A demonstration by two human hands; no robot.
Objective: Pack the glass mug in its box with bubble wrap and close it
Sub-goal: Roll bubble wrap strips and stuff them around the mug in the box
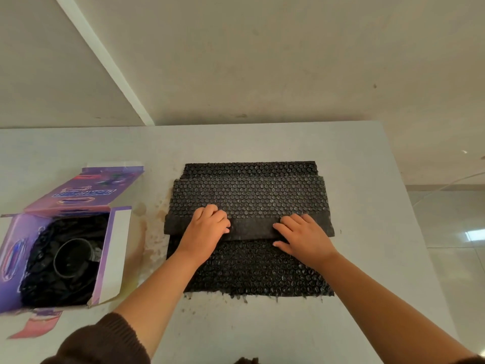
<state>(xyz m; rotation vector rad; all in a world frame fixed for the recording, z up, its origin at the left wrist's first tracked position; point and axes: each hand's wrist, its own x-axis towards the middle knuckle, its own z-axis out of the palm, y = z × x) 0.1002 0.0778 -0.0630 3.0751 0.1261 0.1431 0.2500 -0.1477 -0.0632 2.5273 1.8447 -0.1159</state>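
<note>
Both hands on black bubble-wrap sheet (249, 206), mid pale grey surface (354, 158). Left hand (206, 232) fingers curled over folded edge; right hand (301, 237) flat, fingers pressing the fold. Glass mug (73, 257) sits in open purple cardboard box (110, 248), left, amid black wrap. Risk: fold springs open if pressure eases.

You're standing at a pale grey table (262, 143), stained brown near its left-middle. Beyond it, a bare cream wall (262, 53); glossy floor tiles (456, 232) catch window light at right.
</note>
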